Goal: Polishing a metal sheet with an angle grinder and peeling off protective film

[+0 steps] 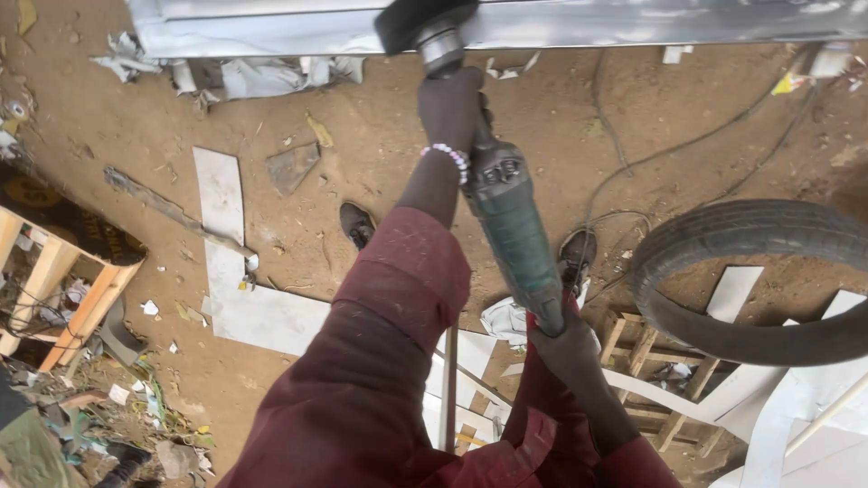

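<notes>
Grinder gripped two-handed against metal sheet.
Left hand clenched near half-hidden disc; right hand clasping rear handle. Wooden crate cut off, contents unclear.

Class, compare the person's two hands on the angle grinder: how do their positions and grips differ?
The left hand grips the front of the angle grinder just behind its disc, arm outstretched; the right hand holds the rear end, close to the body. The left wrist wears a bead bracelet; the right is bare. Both are closed around the grinder.
</notes>
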